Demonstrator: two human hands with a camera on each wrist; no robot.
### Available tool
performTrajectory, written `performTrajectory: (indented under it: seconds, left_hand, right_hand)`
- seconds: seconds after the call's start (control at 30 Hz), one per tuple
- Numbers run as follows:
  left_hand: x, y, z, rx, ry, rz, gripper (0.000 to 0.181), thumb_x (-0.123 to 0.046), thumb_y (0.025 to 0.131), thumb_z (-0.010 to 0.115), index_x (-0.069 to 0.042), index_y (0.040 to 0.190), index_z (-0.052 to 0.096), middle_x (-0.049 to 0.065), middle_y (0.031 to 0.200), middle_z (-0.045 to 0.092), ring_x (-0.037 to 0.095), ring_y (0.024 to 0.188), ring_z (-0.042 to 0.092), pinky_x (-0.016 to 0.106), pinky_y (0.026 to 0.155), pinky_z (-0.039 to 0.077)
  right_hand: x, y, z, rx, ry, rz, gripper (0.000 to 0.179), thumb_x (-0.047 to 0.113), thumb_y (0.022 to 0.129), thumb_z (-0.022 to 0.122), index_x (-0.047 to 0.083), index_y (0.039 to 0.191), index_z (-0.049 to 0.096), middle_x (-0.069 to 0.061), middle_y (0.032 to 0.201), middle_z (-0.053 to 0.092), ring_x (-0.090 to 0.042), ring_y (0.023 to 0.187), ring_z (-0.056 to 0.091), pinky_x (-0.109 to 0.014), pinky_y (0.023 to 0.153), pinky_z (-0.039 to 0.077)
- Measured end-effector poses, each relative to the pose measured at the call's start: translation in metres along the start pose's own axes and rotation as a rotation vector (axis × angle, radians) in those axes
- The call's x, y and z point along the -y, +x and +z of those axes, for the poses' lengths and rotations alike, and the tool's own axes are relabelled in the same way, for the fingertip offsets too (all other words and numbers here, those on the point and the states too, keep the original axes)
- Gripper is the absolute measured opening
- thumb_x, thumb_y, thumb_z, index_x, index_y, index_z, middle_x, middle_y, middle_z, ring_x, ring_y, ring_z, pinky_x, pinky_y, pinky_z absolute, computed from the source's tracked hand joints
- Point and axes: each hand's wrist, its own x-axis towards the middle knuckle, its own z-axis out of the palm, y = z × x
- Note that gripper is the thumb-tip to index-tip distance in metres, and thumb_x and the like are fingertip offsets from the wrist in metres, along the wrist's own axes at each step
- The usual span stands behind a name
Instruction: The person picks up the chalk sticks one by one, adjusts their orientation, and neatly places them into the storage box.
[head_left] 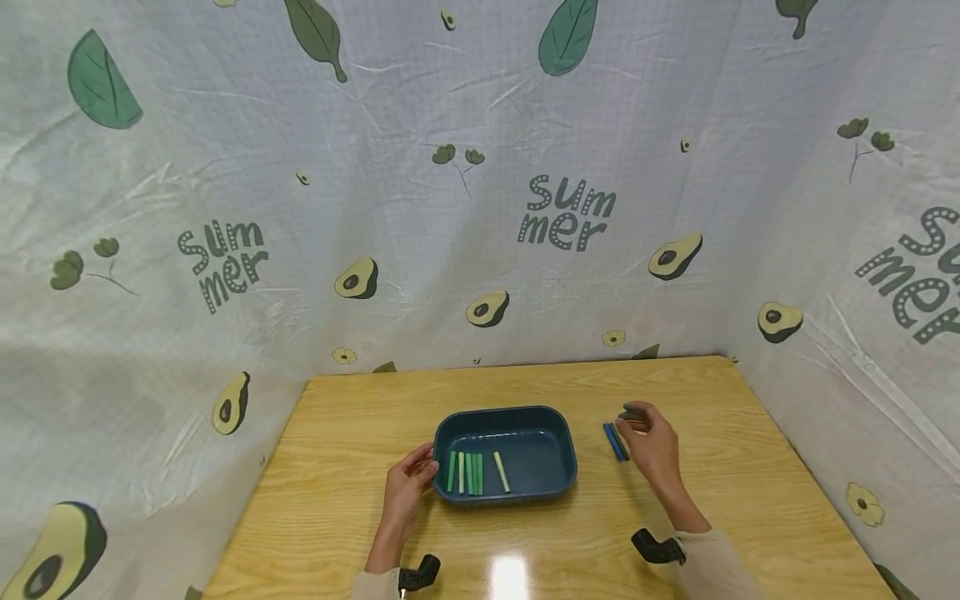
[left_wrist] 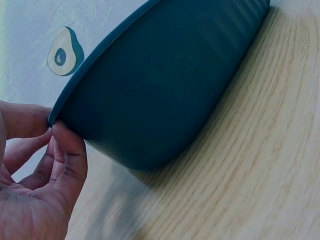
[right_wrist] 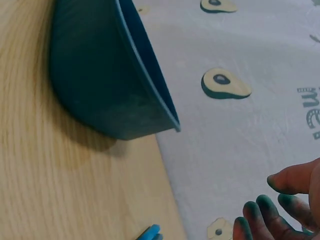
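Observation:
On the table sits a dark blue rectangular tray (head_left: pixel 532 493) with rounded corners. Several slim green and pale yellow-green sticks (head_left: pixel 470 473), like pastels, lie inside it on the left, side by side. My left hand (head_left: pixel 405 492) pinches the tray's left rim between thumb and finger; the left wrist view shows the grip at the tray's edge (left_wrist: pixel 145 95). To the right of the tray, my right hand (head_left: pixel 654 446) hovers by a blue stick (head_left: pixel 612 442) and a dark one beside it. Its fingers, loosely bent and stained green at the tips (right_wrist: pixel 267 202), hold nothing visible.
The wooden table (head_left: pixel 360 417) meets a pale hanging sheet (head_left: pixel 420 233) printed with avocados and leaves at its back and sides. A black wrist camera (head_left: pixel 656 547) is strapped on the right arm, another (head_left: pixel 420 573) on the left.

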Motion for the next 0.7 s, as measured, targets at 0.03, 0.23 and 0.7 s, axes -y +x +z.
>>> performTrajectory:
  seconds: [0.03, 0.23, 0.7]
  left_hand:
    - [0.0, 0.0, 0.0, -0.005, 0.0, 0.001, 0.041, -0.002, 0.094, 0.061, 0.002, 0.134, 0.056, 0.023, 0.127, 0.055, 0.008, 0.096, 0.057, 0.019, 0.074, 0.053]
    - [0.002, 0.001, 0.0, -0.02, 0.005, 0.004, 0.039, 0.0, 0.093, 0.061, 0.001, 0.132, 0.059, 0.02, 0.123, 0.057, 0.009, 0.095, 0.058, 0.02, 0.074, 0.053]
    - [0.002, 0.001, -0.001, -0.011, -0.003, 0.007, 0.04, -0.002, 0.093, 0.062, 0.002, 0.133, 0.058, 0.019, 0.122, 0.058, 0.009, 0.095, 0.058, 0.02, 0.074, 0.054]
  right_hand:
    - [-0.001, 0.0, 0.0, -0.01, 0.002, 0.001, 0.037, 0.019, 0.095, 0.065, 0.006, 0.129, 0.058, -0.015, 0.116, 0.068, -0.028, 0.104, 0.065, -0.015, 0.073, 0.05]
    - [-0.011, -0.002, 0.001, -0.05, 0.05, 0.014, 0.039, 0.019, 0.095, 0.065, 0.004, 0.13, 0.056, -0.018, 0.118, 0.067, -0.028, 0.105, 0.065, -0.009, 0.075, 0.047]
    - [-0.033, -0.006, 0.014, -0.191, 0.149, 0.134, 0.037, 0.01, 0.091, 0.068, 0.0, 0.126, 0.058, -0.025, 0.115, 0.069, 0.018, 0.073, 0.053, -0.009, 0.066, 0.048]
